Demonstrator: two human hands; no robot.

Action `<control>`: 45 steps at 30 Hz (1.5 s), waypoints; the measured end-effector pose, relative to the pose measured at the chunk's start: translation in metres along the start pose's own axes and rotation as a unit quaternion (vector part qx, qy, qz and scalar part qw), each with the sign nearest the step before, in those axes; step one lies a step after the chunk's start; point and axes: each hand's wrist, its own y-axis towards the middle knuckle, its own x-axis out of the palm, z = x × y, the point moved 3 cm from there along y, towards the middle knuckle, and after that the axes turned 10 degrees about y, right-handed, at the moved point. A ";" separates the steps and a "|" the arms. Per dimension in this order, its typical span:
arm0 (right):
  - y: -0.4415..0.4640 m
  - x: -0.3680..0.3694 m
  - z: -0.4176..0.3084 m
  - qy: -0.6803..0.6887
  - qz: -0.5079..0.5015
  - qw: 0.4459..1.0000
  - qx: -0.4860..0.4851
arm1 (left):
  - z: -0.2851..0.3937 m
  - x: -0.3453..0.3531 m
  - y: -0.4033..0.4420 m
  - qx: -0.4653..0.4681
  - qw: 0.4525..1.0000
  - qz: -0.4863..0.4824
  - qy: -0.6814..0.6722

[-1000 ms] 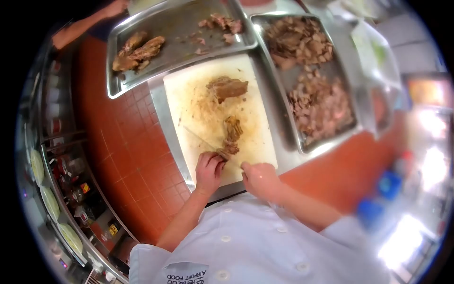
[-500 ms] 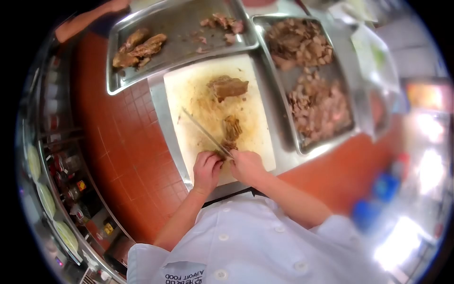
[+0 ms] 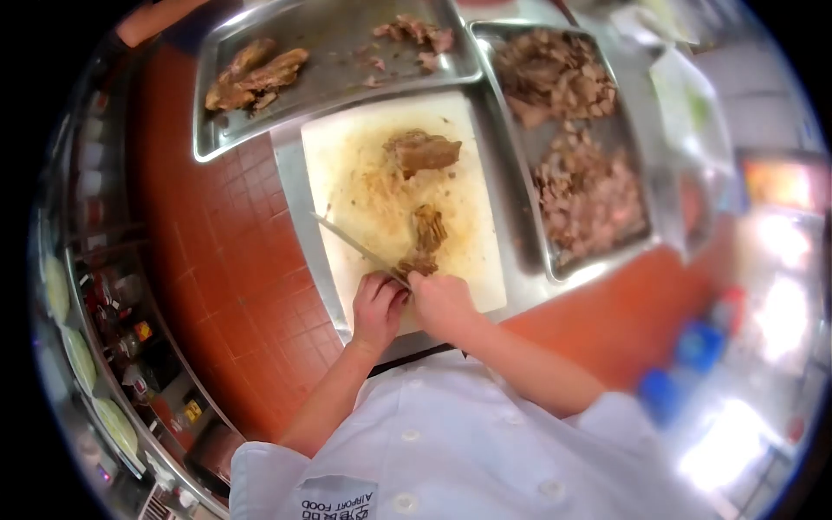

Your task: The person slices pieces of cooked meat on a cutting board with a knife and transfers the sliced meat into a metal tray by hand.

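My right hand (image 3: pixel 440 303) is closed round the handle of a long knife (image 3: pixel 360 249), whose blade points up and left across the white cutting board (image 3: pixel 347 147). Beside it, at the board's near edge, my left hand (image 3: pixel 378 305) has its fingers curled against a small piece of meat under the blade, mostly hidden. Cut brown meat (image 3: pixel 429 230) lies just above both hands. Farther up the board is a larger chunk of meat (image 3: pixel 425 152).
A metal tray (image 3: pixel 338 52) beyond the board holds large meat pieces and scraps. Another metal tray (image 3: pixel 537 136) at the right bears heaps of sliced meat. Another person's arm (image 3: pixel 160 19) shows at the top left. Shelves (image 3: pixel 165 347) stand at the left.
My right hand has moved left, close to my left hand. The knife has moved with it, its tip now farther left, near the board's left edge. My left hand has barely moved.
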 end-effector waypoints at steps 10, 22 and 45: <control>-0.069 -0.044 -0.006 0.009 -0.050 0.998 0.032 | -0.004 0.000 -0.005 -0.002 1.000 -0.010 -0.002; -0.010 -0.005 0.007 0.020 0.039 0.999 -0.030 | -0.004 -0.002 -0.007 0.016 1.000 -0.009 -0.008; -0.055 -0.032 -0.007 -0.010 -0.014 1.000 0.001 | -0.005 -0.003 -0.010 0.008 0.999 0.035 -0.005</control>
